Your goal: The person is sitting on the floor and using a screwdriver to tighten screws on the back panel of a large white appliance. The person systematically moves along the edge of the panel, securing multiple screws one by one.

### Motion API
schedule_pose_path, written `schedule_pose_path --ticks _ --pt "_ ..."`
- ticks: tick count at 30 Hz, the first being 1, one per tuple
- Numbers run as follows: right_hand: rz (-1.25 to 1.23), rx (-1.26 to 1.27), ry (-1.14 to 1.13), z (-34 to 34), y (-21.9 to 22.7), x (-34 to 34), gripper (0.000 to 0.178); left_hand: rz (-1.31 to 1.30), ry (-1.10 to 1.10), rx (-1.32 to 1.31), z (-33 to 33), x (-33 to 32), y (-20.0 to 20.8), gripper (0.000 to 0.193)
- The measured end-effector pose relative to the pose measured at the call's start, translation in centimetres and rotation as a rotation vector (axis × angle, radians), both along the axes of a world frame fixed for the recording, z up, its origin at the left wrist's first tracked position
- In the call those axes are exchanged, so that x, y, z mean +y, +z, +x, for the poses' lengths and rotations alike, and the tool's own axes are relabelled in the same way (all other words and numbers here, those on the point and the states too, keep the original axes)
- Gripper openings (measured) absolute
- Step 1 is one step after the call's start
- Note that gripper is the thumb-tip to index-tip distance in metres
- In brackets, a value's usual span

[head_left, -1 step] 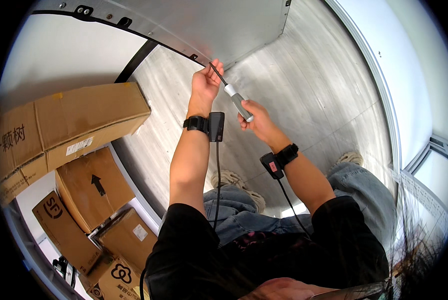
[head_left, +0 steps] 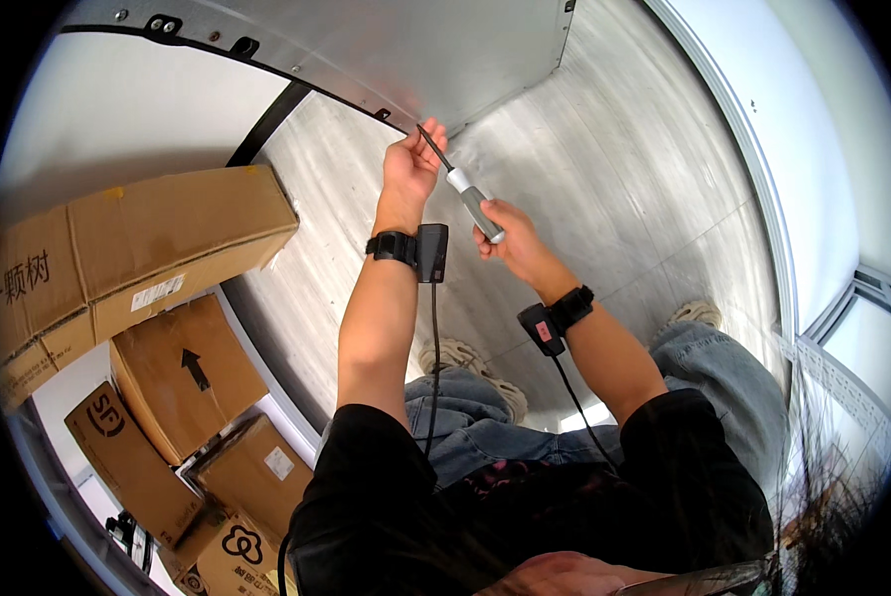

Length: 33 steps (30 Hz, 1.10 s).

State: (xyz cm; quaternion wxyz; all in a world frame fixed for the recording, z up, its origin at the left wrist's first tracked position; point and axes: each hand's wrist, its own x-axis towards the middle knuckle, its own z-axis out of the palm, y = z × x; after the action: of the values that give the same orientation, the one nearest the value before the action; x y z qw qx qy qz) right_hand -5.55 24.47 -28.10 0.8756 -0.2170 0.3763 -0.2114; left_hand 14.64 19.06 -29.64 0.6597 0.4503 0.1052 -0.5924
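My right hand (head_left: 513,238) is wrapped round the grey and white handle of a screwdriver (head_left: 478,204). The dark shaft slants up and to the left, across the fingers of my left hand (head_left: 411,171). That hand is turned partly palm up, its fingers loosely apart around the shaft near the tip. Just beyond the fingertips is the lower edge of a large grey metal panel (head_left: 445,65). I cannot make out whether the tip meets a screw there. Both wrists carry black strapped devices with cables.
Left of me lies a long cardboard box (head_left: 177,223), with several more cartons (head_left: 189,372) below it. A black bar (head_left: 269,124) stands behind the long box. Pale wood-look flooring (head_left: 654,189) spreads ahead, bordered on the right by a white frame (head_left: 738,129).
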Motion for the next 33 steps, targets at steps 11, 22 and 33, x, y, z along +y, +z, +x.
schedule_pose_path --ticks 11,22,33 --pt "-0.047 0.351 -0.165 -10.1 -2.5 -2.0 0.029 0.032 -0.225 -0.066 -14.5 -3.9 -2.9 0.026" --pt "-0.266 0.368 -0.707 -24.9 0.4 -11.6 0.029 -0.056 -0.631 -0.514 -29.8 -16.3 3.5 0.019" --pt "-0.295 0.557 -1.055 -38.3 -0.6 -16.2 0.026 -0.311 -1.030 -1.623 -44.9 -26.6 -0.1 0.024"
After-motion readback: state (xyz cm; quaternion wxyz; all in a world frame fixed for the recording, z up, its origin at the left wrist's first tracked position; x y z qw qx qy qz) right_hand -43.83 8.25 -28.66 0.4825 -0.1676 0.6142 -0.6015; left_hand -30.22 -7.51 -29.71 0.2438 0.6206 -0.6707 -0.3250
